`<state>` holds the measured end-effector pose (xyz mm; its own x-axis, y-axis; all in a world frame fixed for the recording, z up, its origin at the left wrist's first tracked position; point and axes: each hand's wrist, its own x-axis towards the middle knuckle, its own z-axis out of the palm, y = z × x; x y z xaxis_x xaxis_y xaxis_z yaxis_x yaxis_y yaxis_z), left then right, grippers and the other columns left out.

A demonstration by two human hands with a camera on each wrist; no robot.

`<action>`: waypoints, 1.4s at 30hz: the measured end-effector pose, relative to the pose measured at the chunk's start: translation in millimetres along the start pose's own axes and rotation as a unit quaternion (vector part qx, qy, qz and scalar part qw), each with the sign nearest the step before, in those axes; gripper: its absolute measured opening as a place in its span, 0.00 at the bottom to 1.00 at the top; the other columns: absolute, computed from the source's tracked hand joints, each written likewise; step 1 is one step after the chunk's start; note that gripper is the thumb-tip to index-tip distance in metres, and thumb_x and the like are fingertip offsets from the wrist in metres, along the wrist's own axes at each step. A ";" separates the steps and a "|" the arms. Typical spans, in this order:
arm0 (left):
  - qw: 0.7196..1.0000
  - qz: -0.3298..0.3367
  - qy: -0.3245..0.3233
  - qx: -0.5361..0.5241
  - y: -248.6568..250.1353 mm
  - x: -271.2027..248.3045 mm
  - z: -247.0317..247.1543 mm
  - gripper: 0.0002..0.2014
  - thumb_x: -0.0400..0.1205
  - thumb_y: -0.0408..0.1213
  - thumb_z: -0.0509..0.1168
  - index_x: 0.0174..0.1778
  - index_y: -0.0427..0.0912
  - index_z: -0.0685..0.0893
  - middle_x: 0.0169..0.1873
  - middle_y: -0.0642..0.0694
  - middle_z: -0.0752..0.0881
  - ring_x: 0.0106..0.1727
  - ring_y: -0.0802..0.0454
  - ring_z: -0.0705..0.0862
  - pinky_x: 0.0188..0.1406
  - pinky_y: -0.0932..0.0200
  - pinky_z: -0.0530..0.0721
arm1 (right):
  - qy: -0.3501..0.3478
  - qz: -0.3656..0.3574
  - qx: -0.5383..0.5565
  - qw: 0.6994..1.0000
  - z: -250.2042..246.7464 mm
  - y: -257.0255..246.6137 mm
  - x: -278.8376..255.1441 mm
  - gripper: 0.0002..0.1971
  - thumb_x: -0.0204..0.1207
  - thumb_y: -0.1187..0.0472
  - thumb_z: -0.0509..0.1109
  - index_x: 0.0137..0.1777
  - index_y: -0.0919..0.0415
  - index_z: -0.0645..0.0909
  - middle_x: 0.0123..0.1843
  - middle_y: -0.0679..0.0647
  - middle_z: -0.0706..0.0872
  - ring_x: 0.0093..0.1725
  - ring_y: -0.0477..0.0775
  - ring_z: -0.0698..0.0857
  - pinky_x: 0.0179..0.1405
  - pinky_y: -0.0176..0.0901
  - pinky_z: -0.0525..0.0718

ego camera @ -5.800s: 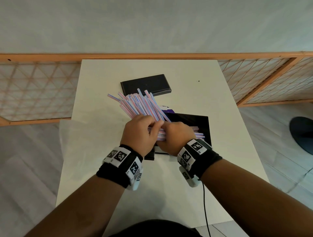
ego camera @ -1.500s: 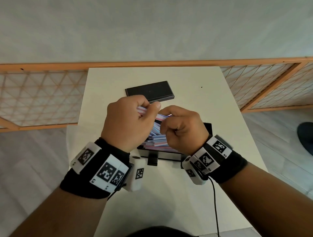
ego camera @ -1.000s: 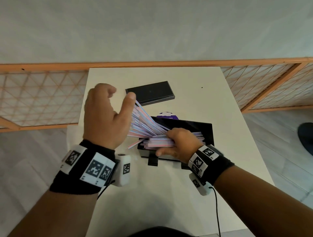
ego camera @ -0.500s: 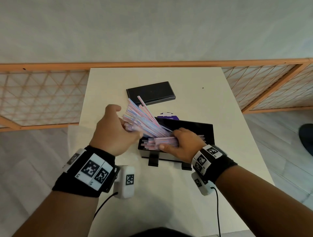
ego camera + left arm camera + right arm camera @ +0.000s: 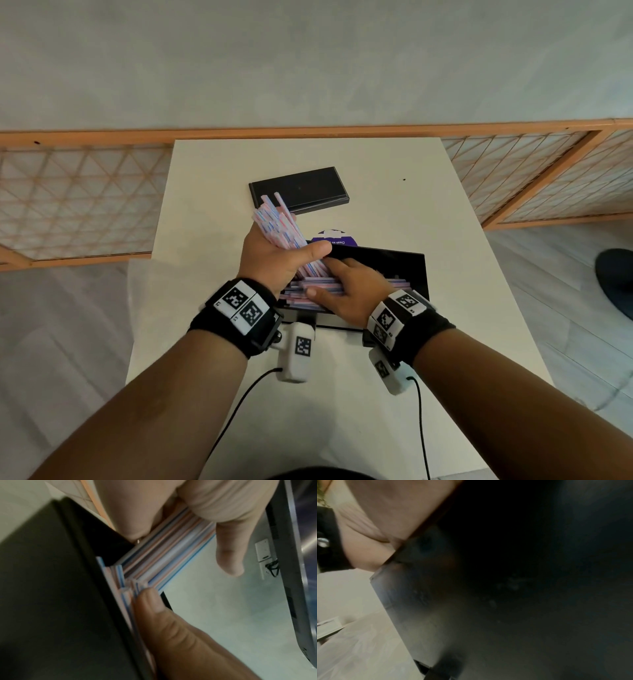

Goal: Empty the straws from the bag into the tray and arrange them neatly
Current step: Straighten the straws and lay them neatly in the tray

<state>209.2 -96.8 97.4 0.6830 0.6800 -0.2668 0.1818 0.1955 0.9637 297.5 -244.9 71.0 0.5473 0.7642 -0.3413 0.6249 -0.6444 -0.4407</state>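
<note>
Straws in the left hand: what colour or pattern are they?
White straws with thin pink and blue lengthwise stripes, clearest in the left wrist view.

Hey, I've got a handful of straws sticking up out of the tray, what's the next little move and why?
Probably tip the left hand down so its raised bundle of straws lies flat with the straws under the right hand in the black tray; the bundle angles up over the tray's left end.

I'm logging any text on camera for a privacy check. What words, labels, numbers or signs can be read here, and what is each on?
"Clean as y...": white print on the purple packet behind the black tray; the rest is hidden.
Wristband tags and the wrist camera tag: black-and-white square codes, no words.
White label on the grey frame, left wrist view: too blurred to read.
</note>
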 end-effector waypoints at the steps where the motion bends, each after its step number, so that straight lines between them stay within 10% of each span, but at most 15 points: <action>1: 1.000 0.002 -0.001 -0.003 0.2 0.5 2.4 0.37 0.49 0.49 0.88 0.56 0.55 0.86 0.58 0.51 0.91 0.60 0.56 0.90 0.66 0.47 0.87 | 0.005 -0.004 0.013 1.000 0.5 0.7 0.0 0.45 0.65 0.18 0.48 0.78 0.42 0.66 0.66 0.51 0.79 0.64 0.57 0.80 0.66 0.59 0.79; 10: 0.998 0.047 0.029 -0.028 1.2 -6.6 7.5 0.17 0.64 0.29 0.86 0.44 0.49 0.92 0.45 0.48 0.95 0.46 0.53 0.94 0.53 0.49 0.92 | 0.027 -0.018 0.064 0.997 -1.7 -0.3 -1.1 0.45 0.64 0.21 0.56 0.75 0.48 0.69 0.61 0.50 0.81 0.58 0.53 0.82 0.59 0.53 0.84; 15: 0.992 0.113 -0.051 0.028 4.6 -20.6 5.1 0.11 0.67 0.29 0.82 0.38 0.49 0.91 0.43 0.44 0.95 0.49 0.48 0.94 0.52 0.47 0.92 | 0.067 -0.050 0.145 0.986 -1.5 -6.2 0.1 0.42 0.61 0.27 0.70 0.73 0.44 0.69 0.63 0.45 0.82 0.61 0.47 0.82 0.61 0.49 0.84; 27: 0.953 0.220 -0.182 0.098 -17.6 -33.9 -22.4 0.16 0.64 0.47 0.82 0.47 0.51 0.91 0.52 0.52 0.92 0.56 0.52 0.91 0.59 0.57 0.88 | 0.041 -0.109 0.089 0.989 -0.7 -13.0 -6.7 0.36 0.58 0.27 0.67 0.65 0.44 0.76 0.56 0.43 0.82 0.56 0.48 0.82 0.59 0.52 0.84; 33: 0.935 0.208 -0.216 0.189 -19.1 -34.6 -18.0 0.24 0.64 0.59 0.80 0.56 0.67 0.86 0.76 0.65 0.73 0.77 0.53 0.78 0.68 0.72 0.78 | 0.011 -0.163 0.166 0.972 -6.1 -28.6 -11.3 0.30 0.60 0.37 0.78 0.62 0.45 0.80 0.56 0.44 0.85 0.55 0.45 0.86 0.57 0.48 0.86; 37: 0.930 0.158 -0.270 0.195 -12.6 -36.0 -15.6 0.52 0.56 0.72 0.81 0.76 0.74 0.64 0.85 0.62 0.60 0.85 0.61 0.64 0.74 0.75 0.71 | 0.002 -0.162 0.220 0.962 -6.0 -16.5 -6.0 0.38 0.59 0.61 0.85 0.72 0.51 0.77 0.69 0.54 0.83 0.68 0.57 0.82 0.68 0.59 0.81; 42: 0.923 0.079 -0.310 0.215 -2.8 -39.3 -8.4 0.65 0.65 0.34 0.87 0.79 0.66 0.41 0.70 0.66 0.67 0.64 0.87 0.72 0.53 0.83 0.80 | -0.025 -0.162 0.144 0.976 -8.2 -18.0 -4.5 0.34 0.58 0.51 0.85 0.66 0.45 0.79 0.58 0.40 0.86 0.58 0.39 0.84 0.58 0.44 0.85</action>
<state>175.9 -118.0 105.2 0.9742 0.1142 -0.1945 0.2183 -0.2608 0.9404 288.3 -237.0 87.2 0.3139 0.9318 -0.1825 0.5748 -0.3394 -0.7446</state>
